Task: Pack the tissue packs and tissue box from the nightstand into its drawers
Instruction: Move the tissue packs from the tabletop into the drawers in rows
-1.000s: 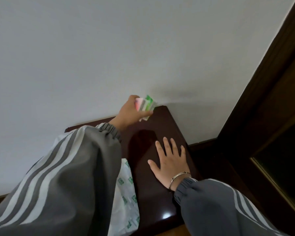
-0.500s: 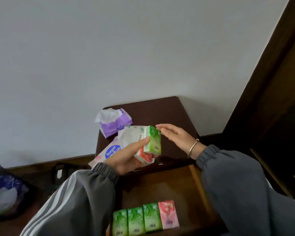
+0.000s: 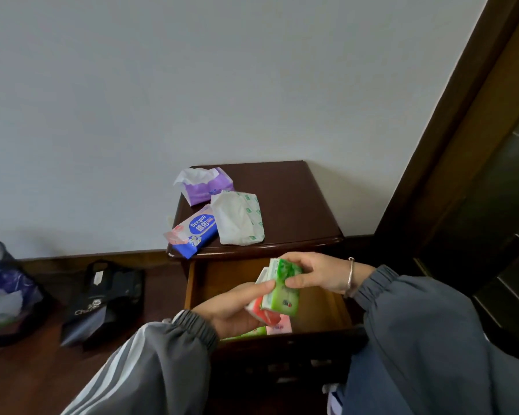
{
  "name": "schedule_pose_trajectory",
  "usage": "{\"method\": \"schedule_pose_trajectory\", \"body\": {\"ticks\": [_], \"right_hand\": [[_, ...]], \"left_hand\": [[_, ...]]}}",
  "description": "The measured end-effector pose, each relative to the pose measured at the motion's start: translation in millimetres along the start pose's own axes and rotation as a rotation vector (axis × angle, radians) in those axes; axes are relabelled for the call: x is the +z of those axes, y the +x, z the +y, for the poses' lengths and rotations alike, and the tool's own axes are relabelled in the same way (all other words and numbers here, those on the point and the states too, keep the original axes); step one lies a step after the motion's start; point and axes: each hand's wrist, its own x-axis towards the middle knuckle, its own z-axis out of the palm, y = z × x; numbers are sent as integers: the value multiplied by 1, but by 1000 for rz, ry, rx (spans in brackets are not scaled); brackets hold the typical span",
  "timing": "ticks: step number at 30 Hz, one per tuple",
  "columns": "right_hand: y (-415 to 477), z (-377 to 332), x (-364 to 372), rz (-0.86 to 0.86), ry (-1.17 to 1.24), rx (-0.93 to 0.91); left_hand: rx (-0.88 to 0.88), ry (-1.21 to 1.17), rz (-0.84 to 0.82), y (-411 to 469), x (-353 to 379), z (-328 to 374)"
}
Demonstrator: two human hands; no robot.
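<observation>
Hands now lower, over the open drawer point(image 3: 321, 307); half a second ago they were level with the nightstand point(image 3: 288, 205) edge. Left hand point(image 3: 234, 310) clasps a red pack point(image 3: 262, 314); right hand point(image 3: 318, 274) pinches the green pack point(image 3: 282, 290) beside it. Beyond the grip, three packs on top; beneath it, apparently two more.
</observation>
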Motion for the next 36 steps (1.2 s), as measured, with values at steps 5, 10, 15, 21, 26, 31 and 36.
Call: {"method": "schedule_pose_trajectory", "body": {"ticks": [5, 10, 15, 21, 26, 31, 36], "right_hand": [[-4, 29, 2, 111, 170, 50], [-6, 55, -24, 365, 248, 205], [3, 71, -38, 406, -189, 483], [11, 73, -37, 374, -270, 558], [12, 76, -35, 260, -451, 616], [26, 83, -17, 170, -595, 604], [30, 100, -3, 180, -659, 610]], "left_hand": [[11, 75, 197, 0, 4, -19], [214, 571, 996, -9, -30, -32], [-3, 1019, 1283, -23, -77, -47], [-277, 1080, 1181, -21, -91, -68], [-281, 1112, 1194, -18, -90, -69], [-289, 1144, 1208, -19, -89, -70], [-283, 1168, 1215, -19, -89, -71]]}}
